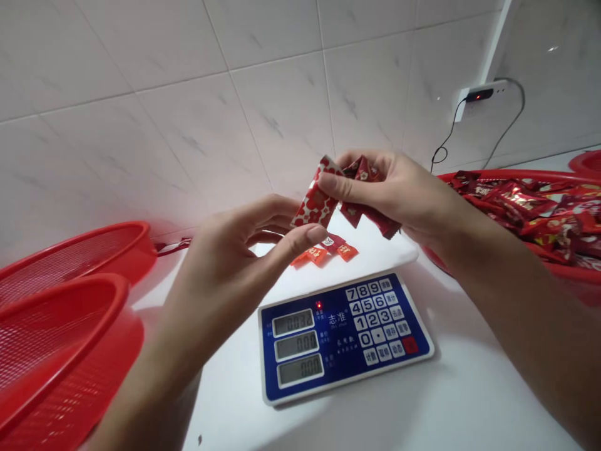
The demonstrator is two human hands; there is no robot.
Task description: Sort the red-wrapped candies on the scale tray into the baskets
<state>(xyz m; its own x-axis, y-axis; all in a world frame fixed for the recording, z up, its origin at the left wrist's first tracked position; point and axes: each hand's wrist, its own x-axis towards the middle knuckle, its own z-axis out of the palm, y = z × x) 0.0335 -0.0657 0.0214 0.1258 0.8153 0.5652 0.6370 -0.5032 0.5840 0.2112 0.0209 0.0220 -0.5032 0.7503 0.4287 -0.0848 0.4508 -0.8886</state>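
Tiled wall [282, 94] behind flowered packet [316, 199], right hand's [397, 185] pinch above, left hand [244, 235] at lower edge, hold unclear.

Table [375, 413]: white, plain-surfaced. Directly on it: digital scale [345, 338], white body, blue keypad panel, set square-on but slightly tilted in view. Left of scale: two red mesh baskets, one farther back [143, 235], one nearer [119, 288], rims overlapping in view. Behind and left of scale, just beside farther basket: red-and-white wrapped piece [173, 246], partly hidden. Right of scale: large red basket [575, 272]. In front and left of scale: small dark speck [200, 440].
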